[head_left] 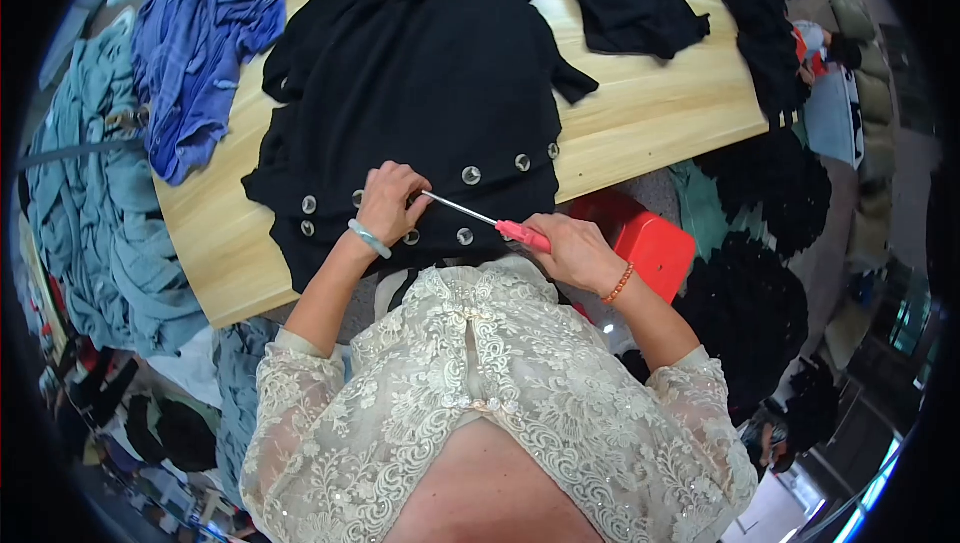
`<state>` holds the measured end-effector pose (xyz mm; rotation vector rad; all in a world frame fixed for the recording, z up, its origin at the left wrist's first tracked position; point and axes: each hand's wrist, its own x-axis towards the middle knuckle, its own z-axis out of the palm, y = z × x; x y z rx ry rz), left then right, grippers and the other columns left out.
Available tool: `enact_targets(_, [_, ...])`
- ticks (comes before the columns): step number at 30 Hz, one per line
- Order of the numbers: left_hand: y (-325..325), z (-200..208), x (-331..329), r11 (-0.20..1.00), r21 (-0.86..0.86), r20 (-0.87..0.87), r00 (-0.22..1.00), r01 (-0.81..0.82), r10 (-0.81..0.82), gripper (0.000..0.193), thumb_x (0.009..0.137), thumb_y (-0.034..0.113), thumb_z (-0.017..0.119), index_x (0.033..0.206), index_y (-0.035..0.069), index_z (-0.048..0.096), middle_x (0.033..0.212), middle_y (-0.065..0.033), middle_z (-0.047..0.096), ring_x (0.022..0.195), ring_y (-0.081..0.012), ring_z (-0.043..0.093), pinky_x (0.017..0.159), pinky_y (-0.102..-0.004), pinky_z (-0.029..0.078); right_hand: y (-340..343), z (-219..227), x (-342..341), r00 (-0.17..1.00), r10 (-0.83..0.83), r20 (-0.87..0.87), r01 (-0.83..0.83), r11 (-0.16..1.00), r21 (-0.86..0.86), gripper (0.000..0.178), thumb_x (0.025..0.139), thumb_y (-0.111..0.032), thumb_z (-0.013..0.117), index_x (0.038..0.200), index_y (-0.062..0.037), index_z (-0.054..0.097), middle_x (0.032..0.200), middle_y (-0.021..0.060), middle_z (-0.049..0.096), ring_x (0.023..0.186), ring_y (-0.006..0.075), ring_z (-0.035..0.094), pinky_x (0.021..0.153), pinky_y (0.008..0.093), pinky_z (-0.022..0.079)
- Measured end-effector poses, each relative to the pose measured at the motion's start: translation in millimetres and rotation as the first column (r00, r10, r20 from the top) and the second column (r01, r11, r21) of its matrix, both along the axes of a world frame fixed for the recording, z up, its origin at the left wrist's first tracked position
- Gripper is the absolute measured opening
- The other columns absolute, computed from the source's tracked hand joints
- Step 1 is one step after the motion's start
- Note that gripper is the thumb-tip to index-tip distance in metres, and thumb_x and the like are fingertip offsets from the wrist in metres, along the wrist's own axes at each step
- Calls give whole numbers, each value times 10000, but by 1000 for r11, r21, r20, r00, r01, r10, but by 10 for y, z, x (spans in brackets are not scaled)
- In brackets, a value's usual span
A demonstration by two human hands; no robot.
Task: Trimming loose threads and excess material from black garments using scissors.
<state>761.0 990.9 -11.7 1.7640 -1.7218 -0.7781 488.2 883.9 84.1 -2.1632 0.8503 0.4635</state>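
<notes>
The left hand (388,201) presses closed fingers on the near edge of a black garment (420,93) with silver buttons (471,176), pinning the cloth flat on the wooden table (650,113). The right hand (572,251) grips the pink handle of a thin metal tool (480,218), its tip directed under the left fingers, beside the button row.

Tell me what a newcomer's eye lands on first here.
First, the black garment with silver buttons, spread across the wooden table. At its near edge the left hand pins the cloth while the right hand holds a pink-handled tool with its thin metal tip at the left fingers. A blue garment lies at the table's left.
</notes>
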Motion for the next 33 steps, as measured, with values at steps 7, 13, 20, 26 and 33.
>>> enact_targets(7, [-472,-151,-498,995,-44,81,993,85,-81,355,734,62,754,1067,49,632,968,-114,582,929,-307,581,832,-407,492,-55,-23,-471,984,-174,37,177,978,-113,193,890,-191,614,1041,-71,603,917,178,654,899,367,639,759,467,509])
enact_targets(13, [-563,-163,-491,965,155,116,967,210,-228,191,739,55,743,900,62,640,883,-102,592,902,-303,582,805,-402,493,71,-12,-579,985,-124,-116,115,990,-82,205,877,-215,620,1018,-67,597,816,194,665,820,389,657,723,497,508])
enact_targets(20, [-1016,-112,-862,979,-110,39,985,170,-166,266,779,156,742,1005,46,655,1002,-118,590,944,-311,590,813,-410,508,62,-107,-922,928,-367,58,371,915,-157,164,885,-167,608,1031,-91,605,906,167,649,920,365,634,777,493,509])
enact_targets(26, [-1179,-478,-1049,933,188,170,926,306,-338,232,769,82,720,983,50,637,945,-127,577,930,-317,602,798,-414,507,84,-151,-1001,925,-362,-111,344,926,-158,169,893,-208,605,998,-76,596,841,182,647,842,397,642,748,506,509])
enact_targets(33, [-1451,-330,-1229,969,18,156,956,247,-247,461,775,150,740,1199,89,569,1015,-128,567,951,-324,600,780,-414,517,151,-218,-1192,878,-472,82,478,850,-221,167,893,-184,603,1019,-77,580,898,162,642,898,377,633,754,495,508])
